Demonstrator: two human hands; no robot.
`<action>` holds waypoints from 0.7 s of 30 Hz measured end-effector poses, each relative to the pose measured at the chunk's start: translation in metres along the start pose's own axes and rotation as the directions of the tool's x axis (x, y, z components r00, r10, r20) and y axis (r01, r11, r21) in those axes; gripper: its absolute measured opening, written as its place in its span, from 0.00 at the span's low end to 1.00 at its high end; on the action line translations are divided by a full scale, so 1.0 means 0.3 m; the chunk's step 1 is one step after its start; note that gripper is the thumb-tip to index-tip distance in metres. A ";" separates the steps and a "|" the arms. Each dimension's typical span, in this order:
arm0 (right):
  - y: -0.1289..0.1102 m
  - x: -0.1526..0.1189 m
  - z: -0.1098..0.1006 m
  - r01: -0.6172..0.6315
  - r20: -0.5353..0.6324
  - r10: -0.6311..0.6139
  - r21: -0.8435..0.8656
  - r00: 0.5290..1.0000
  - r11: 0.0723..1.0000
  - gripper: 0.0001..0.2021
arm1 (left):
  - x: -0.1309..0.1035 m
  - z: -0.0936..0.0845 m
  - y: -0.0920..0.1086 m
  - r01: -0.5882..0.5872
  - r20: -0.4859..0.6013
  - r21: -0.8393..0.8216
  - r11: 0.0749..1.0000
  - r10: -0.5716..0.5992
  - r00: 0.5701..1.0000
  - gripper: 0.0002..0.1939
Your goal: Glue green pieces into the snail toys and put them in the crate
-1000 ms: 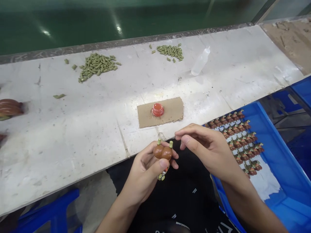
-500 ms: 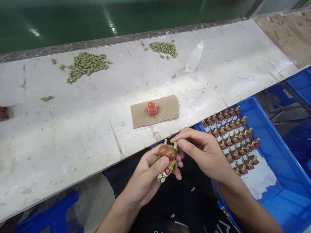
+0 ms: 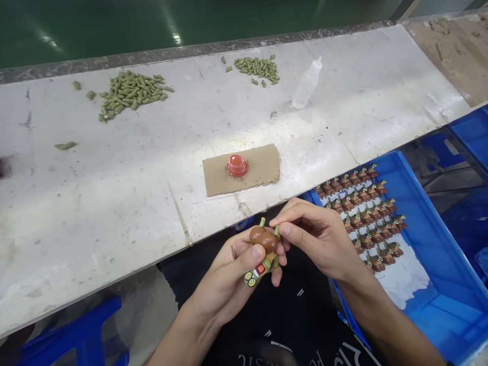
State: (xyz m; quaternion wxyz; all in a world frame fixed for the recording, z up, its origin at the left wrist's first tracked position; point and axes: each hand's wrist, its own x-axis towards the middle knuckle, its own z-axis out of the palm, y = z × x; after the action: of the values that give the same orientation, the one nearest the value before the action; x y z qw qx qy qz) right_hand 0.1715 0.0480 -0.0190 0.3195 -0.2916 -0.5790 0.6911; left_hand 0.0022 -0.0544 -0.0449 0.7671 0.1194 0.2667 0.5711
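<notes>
My left hand is closed around a small toy figurine, its thumb laid across the middle. The figurine has a round brown body, a green head with big yellow-ringed eyes pointing down, and green limbs. One short green leg sticks up from the brown part. At the other green leg, the thumb and forefinger of my right hand are pinched together. In front of both hands, a red cap-like cup rests on a cardboard piece.
Two piles of small green pieces, a left pile and a right pile, lie on the white table. A translucent squeeze bottle stands nearby. At right, a blue crate holds rows of similar figurines. A blue stool is at lower left.
The view has shifted slightly, so the table items sit a little higher. My right fingertips have moved a little around the figurine's leg. My left hand keeps its hold.
</notes>
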 end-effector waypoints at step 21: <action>-0.031 -0.169 -0.163 0.229 0.392 0.128 -0.739 0.911 0.634 0.17 | 0.142 0.021 -0.119 0.310 -0.194 0.605 0.733 -0.242 0.951 0.10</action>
State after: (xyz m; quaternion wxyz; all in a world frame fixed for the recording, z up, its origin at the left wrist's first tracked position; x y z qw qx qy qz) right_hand 0.2421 0.0397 -0.0158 0.0553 -0.2318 -0.8794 0.4121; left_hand 0.0435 -0.0251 -0.0686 0.7443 0.2983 0.4955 0.3339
